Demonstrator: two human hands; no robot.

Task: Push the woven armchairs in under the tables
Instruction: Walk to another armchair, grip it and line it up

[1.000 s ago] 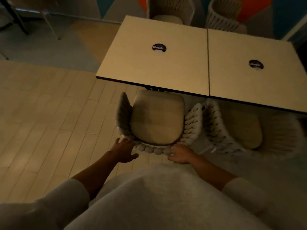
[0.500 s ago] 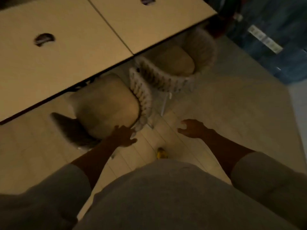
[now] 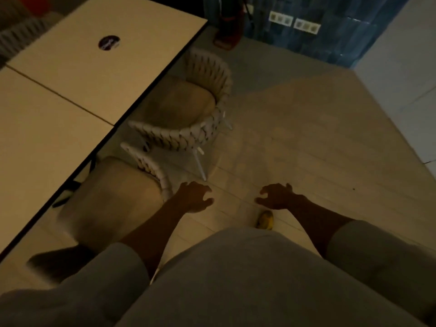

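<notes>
Grip: empty on both sides. Left hand (image 3: 194, 197) and right hand (image 3: 277, 197) hang over the floor (image 3: 306, 138), palms down, fingers spread and loosely hooked, holding nothing. The left hand is just beside the woven arm of the near chair (image 3: 113, 199); I cannot tell if it touches. The right hand is well apart from either chair. A yellow shoe (image 3: 265, 219) shows below and between the hands.

Near chair: the front of its cushion sits under the edge of the near tabletop (image 3: 35, 138).

Far chair (image 3: 188, 114): seat partly under the far tabletop (image 3: 94, 72), woven back out over the floor and skewed to the table edge. One white leg points toward the hands.

Step in hand, as I read it: reach for the far chair. To do it well:
- Take the top rim of the back, one hand on each side.
- Square it to the edge first.
- Push low and straight so the legs slide rather than tip.
- Watch its arm against the near chair's arm; they sit close.

Writing: round dark sticker (image 3: 109, 42) on the far tabletop, pale lettering too blurred to read. Sockets (image 3: 280, 18) on the blue wall carry no legible marks.
</notes>
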